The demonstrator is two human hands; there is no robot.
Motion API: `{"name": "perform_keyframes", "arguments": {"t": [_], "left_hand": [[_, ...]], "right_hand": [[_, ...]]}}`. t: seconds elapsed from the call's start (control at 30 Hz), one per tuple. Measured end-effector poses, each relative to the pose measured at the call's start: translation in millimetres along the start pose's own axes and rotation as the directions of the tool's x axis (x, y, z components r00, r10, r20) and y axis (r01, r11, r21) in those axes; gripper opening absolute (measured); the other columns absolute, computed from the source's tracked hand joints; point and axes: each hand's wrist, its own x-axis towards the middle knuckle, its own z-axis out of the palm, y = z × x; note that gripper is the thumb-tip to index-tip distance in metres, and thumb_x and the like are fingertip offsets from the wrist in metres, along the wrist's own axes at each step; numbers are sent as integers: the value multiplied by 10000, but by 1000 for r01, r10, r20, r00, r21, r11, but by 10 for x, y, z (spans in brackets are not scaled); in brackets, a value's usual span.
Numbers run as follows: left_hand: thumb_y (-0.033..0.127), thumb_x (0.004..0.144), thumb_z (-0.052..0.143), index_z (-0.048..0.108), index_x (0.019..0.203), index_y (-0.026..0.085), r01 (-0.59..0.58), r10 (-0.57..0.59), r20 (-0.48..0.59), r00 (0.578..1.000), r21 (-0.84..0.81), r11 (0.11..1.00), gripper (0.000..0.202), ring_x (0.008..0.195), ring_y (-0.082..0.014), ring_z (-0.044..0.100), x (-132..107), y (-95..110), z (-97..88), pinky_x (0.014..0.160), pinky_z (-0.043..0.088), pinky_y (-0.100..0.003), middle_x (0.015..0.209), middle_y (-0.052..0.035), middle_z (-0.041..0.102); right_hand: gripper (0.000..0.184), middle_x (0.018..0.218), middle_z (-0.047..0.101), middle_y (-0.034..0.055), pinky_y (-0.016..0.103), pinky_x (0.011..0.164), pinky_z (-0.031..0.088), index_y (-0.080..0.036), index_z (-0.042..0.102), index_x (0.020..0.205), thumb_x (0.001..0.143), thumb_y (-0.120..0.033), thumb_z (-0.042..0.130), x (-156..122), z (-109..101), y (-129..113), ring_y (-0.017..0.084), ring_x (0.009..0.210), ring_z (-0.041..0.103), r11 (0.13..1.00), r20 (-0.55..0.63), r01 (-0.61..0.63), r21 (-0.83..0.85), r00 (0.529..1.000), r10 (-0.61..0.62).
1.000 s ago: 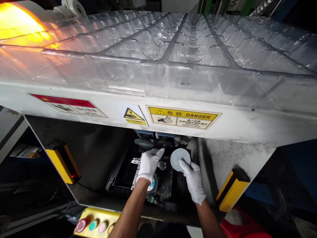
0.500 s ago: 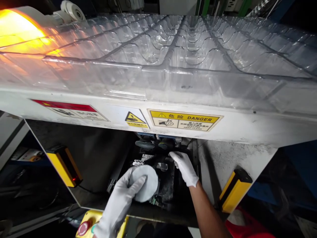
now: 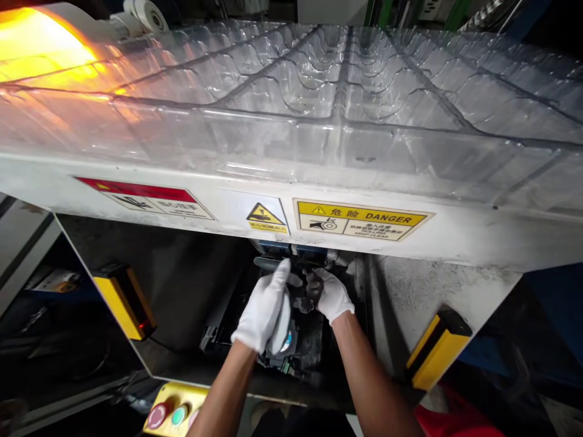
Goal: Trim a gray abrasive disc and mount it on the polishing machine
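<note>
My left hand (image 3: pixel 263 309), in a white glove, holds a thin pale grey round disc (image 3: pixel 282 325) that is now seen nearly edge-on below the palm. Its thumb points up toward a dark round pad (image 3: pixel 265 263) at the back of the machine opening. To the right, my right hand (image 3: pixel 333 295), also gloved and with darkened fingertips, has its fingers curled in close to the machine parts. Whatever these fingers grip, if anything, I cannot make out. A small metal fixture (image 3: pixel 303 304) sits between the hands.
Overhead, a clear plastic tray (image 3: pixel 310 142) with many pockets rests on a white machine panel (image 3: pixel 268 182) bearing warning labels. Yellow sensor bars (image 3: pixel 119 303) flank the opening, the right bar (image 3: pixel 439 349) included. A yellow button box (image 3: pixel 175 408) stands at lower left; an orange lamp (image 3: pixel 45 48) glows.
My left hand has moved up and right, deeper into the opening, turning the disc from face-on to nearly edge-on. My right hand's fingers have curled inward. The view has shifted slightly.
</note>
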Motion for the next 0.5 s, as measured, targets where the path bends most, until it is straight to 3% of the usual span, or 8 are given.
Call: {"name": "perform_keyframes", "arguments": {"t": [0.1, 0.23, 0.37, 0.5], "left_hand": [[499, 727, 677, 685, 681, 174, 3, -11, 49, 999, 164, 986, 328, 819, -277, 640, 335, 5, 257, 758, 435, -330, 723, -66, 714], [465, 698, 706, 704, 705, 171, 11, -11, 3, 1000, 139, 990, 293, 827, -292, 640, 525, -151, 482, 758, 429, -354, 749, -86, 722], [481, 751, 638, 720, 831, 150, -4, 4, 14, 1000, -30, 1000, 351, 898, -276, 657, 495, -216, 500, 862, 463, -357, 864, -90, 744], [450, 733, 667, 731, 870, 165, 22, 1, 132, 991, -178, 984, 322, 946, -287, 674, 433, -88, 373, 919, 494, -368, 873, -89, 751]], "right_hand": [[245, 507, 434, -84, 189, 401, 209, -177, 490, 641, 847, -266, 589, 62, -25, 97, 56, 402, 285, 997, -41, 70, 22, 997, -69], [210, 522, 532, -58, 251, 463, 333, -204, 564, 637, 737, -364, 659, 89, 12, 226, 105, 459, 420, 972, -75, 236, 19, 969, -234], [260, 552, 557, -56, 270, 538, 372, -200, 581, 610, 643, -406, 737, 35, 104, 304, 115, 533, 451, 908, -102, 416, -45, 903, -418], [189, 556, 569, -39, 269, 571, 363, -166, 655, 609, 660, -324, 745, -68, 144, 367, 110, 557, 442, 831, -65, 512, -217, 842, -536]]}}
